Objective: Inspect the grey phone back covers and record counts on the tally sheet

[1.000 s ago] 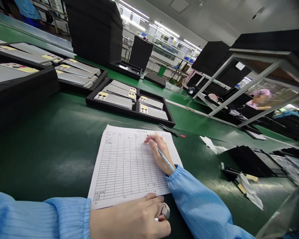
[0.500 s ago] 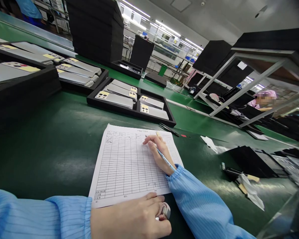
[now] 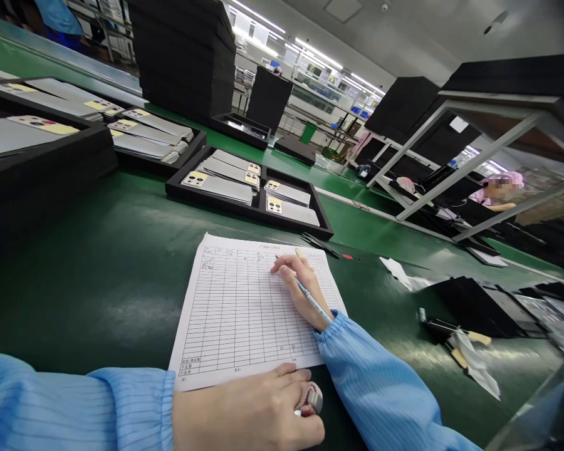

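One pen (image 3: 314,302) gripped in right hand (image 3: 302,285), slanted for writing; left hand (image 3: 261,404), grasp unclear, overlaps form (image 3: 230,307), likely steadying it.

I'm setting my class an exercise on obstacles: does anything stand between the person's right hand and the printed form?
Nothing visible does. The right hand is over the printed form, with the blue pen in its fingers. The left hand is at the near edge, and the dark tweezers lie beyond the far edge.
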Tool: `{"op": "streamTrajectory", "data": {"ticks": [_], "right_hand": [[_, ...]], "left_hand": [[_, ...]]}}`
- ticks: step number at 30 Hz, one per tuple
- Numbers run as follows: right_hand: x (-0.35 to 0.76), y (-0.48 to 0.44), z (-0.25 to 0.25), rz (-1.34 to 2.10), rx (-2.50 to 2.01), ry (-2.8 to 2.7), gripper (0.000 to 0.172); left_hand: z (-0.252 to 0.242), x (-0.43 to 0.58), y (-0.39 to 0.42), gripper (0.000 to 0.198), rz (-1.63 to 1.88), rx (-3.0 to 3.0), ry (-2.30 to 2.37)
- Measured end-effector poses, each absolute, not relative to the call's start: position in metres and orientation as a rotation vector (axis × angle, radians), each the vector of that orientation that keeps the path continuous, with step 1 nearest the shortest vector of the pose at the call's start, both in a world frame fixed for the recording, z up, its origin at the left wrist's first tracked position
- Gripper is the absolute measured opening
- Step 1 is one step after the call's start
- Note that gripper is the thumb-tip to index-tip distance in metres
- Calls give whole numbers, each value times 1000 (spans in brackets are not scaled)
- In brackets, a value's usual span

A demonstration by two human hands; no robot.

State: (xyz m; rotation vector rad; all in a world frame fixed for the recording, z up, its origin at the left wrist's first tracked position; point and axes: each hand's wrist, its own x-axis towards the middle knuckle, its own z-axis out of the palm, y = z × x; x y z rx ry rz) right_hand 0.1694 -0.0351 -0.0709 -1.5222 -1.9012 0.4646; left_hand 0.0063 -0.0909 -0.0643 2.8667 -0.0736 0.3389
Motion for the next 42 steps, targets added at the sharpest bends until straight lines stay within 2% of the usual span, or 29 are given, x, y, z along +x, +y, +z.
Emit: {"op": "streamTrajectory", "data": {"ticks": [12,23,30,36,42], "right_hand": [[169,-36,-70,468,-1536,-1896,24],[171,-34,-73,478,-1507,-1879,25],[175,-72,-65,718,-1358,-1573,36],[169,-118,-77,995,-1440,-1299,36],[165,-122,-90,763,-1558,-1315,42]], "left_hand": [[-64,6,-92,12,294,2861,-78],[-67,6,-92,10,403,2867,-71],[-69,5,-92,9,462,2851,-86],[-71,6,-93,9,467,2809,-72],[-71,7,-92,9,461,2823,-72]]}}
